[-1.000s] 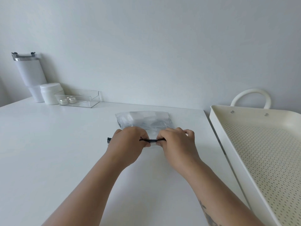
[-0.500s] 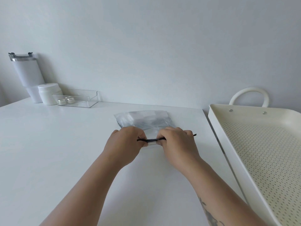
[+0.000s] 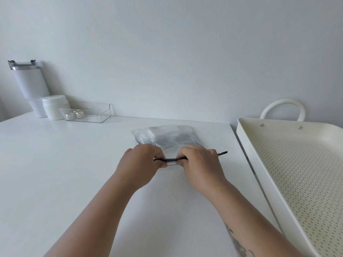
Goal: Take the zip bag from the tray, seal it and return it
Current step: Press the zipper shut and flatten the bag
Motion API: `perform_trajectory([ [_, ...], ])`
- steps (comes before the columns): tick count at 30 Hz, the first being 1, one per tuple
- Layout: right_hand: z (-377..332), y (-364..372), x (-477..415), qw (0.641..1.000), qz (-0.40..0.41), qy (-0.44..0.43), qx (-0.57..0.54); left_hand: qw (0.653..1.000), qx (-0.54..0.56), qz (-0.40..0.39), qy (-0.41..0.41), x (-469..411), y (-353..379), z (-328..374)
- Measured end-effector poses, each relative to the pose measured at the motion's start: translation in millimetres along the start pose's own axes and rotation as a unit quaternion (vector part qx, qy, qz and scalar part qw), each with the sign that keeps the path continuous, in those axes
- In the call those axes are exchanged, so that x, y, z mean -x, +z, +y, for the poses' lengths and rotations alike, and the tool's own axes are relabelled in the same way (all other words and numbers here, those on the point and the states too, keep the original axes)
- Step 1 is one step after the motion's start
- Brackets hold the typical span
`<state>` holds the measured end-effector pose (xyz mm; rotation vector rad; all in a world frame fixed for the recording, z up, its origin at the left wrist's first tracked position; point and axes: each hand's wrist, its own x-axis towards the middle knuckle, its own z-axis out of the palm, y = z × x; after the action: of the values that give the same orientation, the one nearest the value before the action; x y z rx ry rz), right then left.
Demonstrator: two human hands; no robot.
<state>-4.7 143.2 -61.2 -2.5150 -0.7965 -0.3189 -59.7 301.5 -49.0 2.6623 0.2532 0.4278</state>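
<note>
No legible txt, labels — none

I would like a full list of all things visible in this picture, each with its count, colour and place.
zip bag: 1, clear with black zip strip, table centre, under both hands
tray: 1, cream, perforated, white handle, right of table
table: 1, white
tumbler: 1, white, steel rim, far left by wall
jar: 1, white, beside tumbler
clear box: 1, transparent, right of jar, holding two small silvery items
left hand: 1, gripping zip strip
right hand: 1, gripping zip strip
</note>
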Motion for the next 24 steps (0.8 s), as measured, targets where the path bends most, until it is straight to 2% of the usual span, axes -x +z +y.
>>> perform_trajectory([
  [8, -5.1, -2.2, 2.9, 0.999, -0.012, -0.029, -0.018, 1.0, 0.029, 0.006, 0.007, -2.0, 4.1, -0.1],
  [13, -5.1, 2.2, -0.1, 1.0, -0.007, -0.008, -0.011, 0.998, 0.064, -0.001, 0.01, -0.3, -0.3, 0.3],
  [19, 0.4, 0.2, -2.6, 1.0, -0.001, 0.008, -0.027, 0.999, 0.049, 0.009, -0.002, -2.4, -0.8, -5.3],
  [24, -0.8, -2.5, 0.9, 0.999, -0.013, -0.016, -0.036, 0.999, 0.047, 0.018, 0.005, -2.7, 1.7, -1.7],
])
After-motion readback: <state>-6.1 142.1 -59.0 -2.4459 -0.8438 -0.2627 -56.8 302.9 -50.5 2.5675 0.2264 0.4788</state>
